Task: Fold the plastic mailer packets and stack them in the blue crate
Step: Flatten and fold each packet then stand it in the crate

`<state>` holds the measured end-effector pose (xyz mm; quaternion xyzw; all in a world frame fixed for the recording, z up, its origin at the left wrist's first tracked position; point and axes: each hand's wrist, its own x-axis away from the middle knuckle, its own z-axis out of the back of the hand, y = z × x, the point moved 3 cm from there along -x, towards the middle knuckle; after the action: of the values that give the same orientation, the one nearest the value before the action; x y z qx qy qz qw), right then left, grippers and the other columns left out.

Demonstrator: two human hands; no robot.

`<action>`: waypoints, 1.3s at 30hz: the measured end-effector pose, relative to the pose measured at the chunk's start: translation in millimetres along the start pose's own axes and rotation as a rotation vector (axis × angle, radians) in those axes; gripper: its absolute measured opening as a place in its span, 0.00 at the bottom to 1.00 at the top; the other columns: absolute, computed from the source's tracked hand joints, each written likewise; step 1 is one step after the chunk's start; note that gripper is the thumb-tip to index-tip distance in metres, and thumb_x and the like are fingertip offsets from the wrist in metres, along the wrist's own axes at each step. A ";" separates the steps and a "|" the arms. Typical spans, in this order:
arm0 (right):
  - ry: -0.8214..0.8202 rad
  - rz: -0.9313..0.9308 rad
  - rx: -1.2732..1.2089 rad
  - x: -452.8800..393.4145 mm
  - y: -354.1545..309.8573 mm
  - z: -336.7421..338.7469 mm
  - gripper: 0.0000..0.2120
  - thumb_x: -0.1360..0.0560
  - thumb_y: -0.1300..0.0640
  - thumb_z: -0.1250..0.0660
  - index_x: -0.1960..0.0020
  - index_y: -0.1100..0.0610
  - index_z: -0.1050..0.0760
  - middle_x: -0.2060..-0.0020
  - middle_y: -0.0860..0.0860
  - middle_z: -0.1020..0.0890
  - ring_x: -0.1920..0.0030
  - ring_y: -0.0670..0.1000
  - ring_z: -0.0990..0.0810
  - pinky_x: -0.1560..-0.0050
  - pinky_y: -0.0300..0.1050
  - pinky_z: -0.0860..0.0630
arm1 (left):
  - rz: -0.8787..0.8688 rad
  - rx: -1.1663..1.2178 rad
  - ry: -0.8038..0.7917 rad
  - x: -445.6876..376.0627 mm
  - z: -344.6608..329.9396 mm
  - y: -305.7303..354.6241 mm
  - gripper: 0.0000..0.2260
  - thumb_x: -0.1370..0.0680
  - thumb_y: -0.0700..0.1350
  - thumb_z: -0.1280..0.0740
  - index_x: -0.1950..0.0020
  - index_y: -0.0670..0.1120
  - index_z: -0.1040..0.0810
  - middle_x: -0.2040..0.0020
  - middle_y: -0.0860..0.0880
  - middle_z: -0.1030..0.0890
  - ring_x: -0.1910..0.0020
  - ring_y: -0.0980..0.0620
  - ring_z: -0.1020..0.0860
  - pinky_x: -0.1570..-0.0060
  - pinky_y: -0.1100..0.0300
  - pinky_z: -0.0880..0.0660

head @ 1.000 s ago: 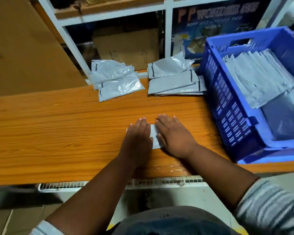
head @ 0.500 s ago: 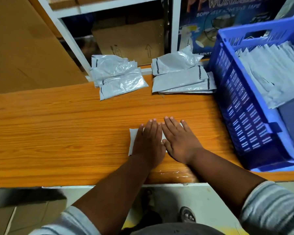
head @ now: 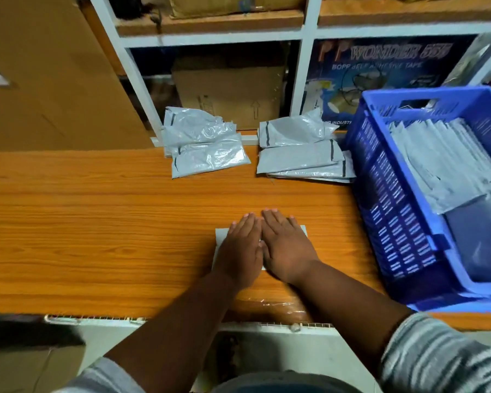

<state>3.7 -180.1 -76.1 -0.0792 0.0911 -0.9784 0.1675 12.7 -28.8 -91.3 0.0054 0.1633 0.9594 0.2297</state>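
A folded grey mailer packet [head: 221, 234] lies flat on the orange wooden table [head: 97, 228], mostly hidden under my hands. My left hand [head: 243, 248] and my right hand [head: 287, 246] press on it side by side with straight fingers. A blue crate [head: 394, 222] stands at the right and holds several folded grey packets [head: 442, 165]. Two piles of unfolded grey mailers sit at the back of the table: a crinkled left pile [head: 204, 146] and a flatter right pile [head: 301, 151] next to the crate.
White shelving [head: 304, 66] rises behind the table with a cardboard box [head: 230, 92] and a dark tape carton [head: 386, 72] inside. A brown board [head: 46, 80] leans at the back left. The table's front edge runs just under my forearms.
My hands stay flat on the packet and have drawn closer together over its middle. The camera has shifted, so the crate and piles sit a little differently in view.
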 end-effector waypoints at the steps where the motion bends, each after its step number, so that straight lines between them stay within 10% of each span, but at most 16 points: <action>1: -0.002 0.014 0.000 0.7 -4.0 -5.8 0.32 0.13 0.42 0.55 0.12 0.51 0.53 0.13 0.52 0.53 0.13 0.54 0.57 0.16 0.64 0.55 | 0.014 -0.088 0.010 0.4 1.6 -0.9 0.29 0.18 0.50 0.40 0.17 0.41 0.33 0.17 0.40 0.34 0.16 0.41 0.37 0.17 0.39 0.42; 13: 0.015 -0.019 0.097 1.3 -3.0 -29.0 0.34 0.15 0.32 0.63 0.13 0.45 0.55 0.13 0.48 0.56 0.14 0.56 0.62 0.26 0.83 0.63 | -0.083 -0.325 0.036 22.6 -5.5 -26.9 0.30 0.14 0.53 0.45 0.14 0.42 0.39 0.13 0.40 0.43 0.14 0.40 0.45 0.19 0.34 0.43; 33: 0.005 0.089 0.139 25.1 -33.0 -11.8 0.34 0.14 0.38 0.54 0.12 0.51 0.54 0.13 0.57 0.56 0.14 0.61 0.62 0.23 0.78 0.60 | -0.111 -0.230 -0.002 87.7 5.0 -26.6 0.39 0.22 0.55 0.41 0.13 0.40 0.45 0.12 0.38 0.50 0.13 0.37 0.50 0.23 0.28 0.42; 39: -0.149 0.033 0.093 38.3 -33.9 -37.6 0.37 0.17 0.31 0.61 0.15 0.44 0.71 0.16 0.49 0.70 0.17 0.58 0.73 0.21 0.73 0.65 | -0.080 -0.285 -0.038 82.7 -6.2 -31.3 0.39 0.21 0.52 0.35 0.13 0.41 0.44 0.13 0.39 0.47 0.13 0.38 0.49 0.21 0.31 0.41</action>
<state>-49.5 -156.1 -100.9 -0.1423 0.0341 -0.9702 0.1934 -48.1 32.2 -112.4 -0.0157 0.0210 0.9627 0.2693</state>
